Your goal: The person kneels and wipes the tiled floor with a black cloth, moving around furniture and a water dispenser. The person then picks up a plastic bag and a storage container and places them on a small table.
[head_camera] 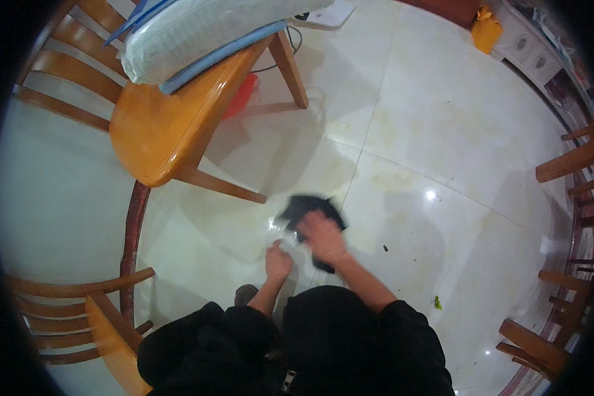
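Note:
A black, soft-looking item [311, 205], too blurred to tell whether it is a cloth or a plastic bag, is low over the tiled floor in front of me. My right hand [322, 238] lies across it and seems to grip it; hand and item are both smeared by motion, and the fingertips are unclear. Left of it, my left hand [278, 262] is apart from the item, its fingers curled towards the blurred gap between the hands. Whether those fingers hold anything small cannot be made out. A dark shape [322, 265] below my right hand is probably my shoe.
A wooden chair [151, 128] at upper left bears a plastic-wrapped pack [203, 39]; a red item [241, 96] shows beneath it. Another chair [109, 341] stands at lower left. Small dark debris [385, 248] and a yellow-green scrap [438, 303] lie on the tiles [450, 163]. Chair legs [569, 158] line the right.

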`<state>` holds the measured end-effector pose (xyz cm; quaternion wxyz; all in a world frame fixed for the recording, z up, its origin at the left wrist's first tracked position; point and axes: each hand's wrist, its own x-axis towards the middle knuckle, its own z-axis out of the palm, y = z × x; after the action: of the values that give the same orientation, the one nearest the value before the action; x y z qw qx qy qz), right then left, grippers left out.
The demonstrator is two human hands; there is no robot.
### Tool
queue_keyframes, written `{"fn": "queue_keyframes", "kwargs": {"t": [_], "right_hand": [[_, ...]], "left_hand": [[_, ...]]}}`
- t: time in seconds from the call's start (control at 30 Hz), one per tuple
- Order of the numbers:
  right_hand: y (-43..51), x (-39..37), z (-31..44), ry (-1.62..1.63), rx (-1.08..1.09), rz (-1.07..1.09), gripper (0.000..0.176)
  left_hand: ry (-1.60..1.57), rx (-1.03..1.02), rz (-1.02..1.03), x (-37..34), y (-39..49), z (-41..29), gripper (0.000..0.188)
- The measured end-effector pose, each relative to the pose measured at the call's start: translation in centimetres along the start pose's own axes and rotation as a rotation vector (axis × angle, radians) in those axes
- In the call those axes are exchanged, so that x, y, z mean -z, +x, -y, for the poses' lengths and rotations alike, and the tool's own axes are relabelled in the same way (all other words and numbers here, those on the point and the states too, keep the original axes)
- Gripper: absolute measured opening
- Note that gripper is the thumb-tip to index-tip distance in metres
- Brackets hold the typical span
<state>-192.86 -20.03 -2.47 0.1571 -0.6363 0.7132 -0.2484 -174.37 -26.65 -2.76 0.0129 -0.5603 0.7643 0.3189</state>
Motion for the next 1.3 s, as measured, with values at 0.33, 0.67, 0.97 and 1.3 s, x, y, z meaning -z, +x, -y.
{"fn": "queue_keyframes", "kwargs": {"t": [0.33,0.67,0.97,1.3], "right_hand": [[-18.3,15.9,-20.4,-0.254,-1.145,-0.396,0.045],[-17.5,12.1,1.7,0.186,-0.386,0.317,0.057],[-21.9,3.7,-1.9,-0.168,-0.219,0.132,0.029],[-25.3,21.8,-14.8,0.156,-0.626,-0.628,0.045]], "left_hand": [[-0.192,-0.244,0.373,-2.2,2.1,-6.6,0.037],[-0.431,0.526,0.65,-2.5,-2.0,-9.3,0.051],[-0.084,-0.403,0.291,-10.9,-8.5,-8.9,0.039],[-0.558,-0.19,0.586,-8.1,-0.3,-24.4,0.036]]}}
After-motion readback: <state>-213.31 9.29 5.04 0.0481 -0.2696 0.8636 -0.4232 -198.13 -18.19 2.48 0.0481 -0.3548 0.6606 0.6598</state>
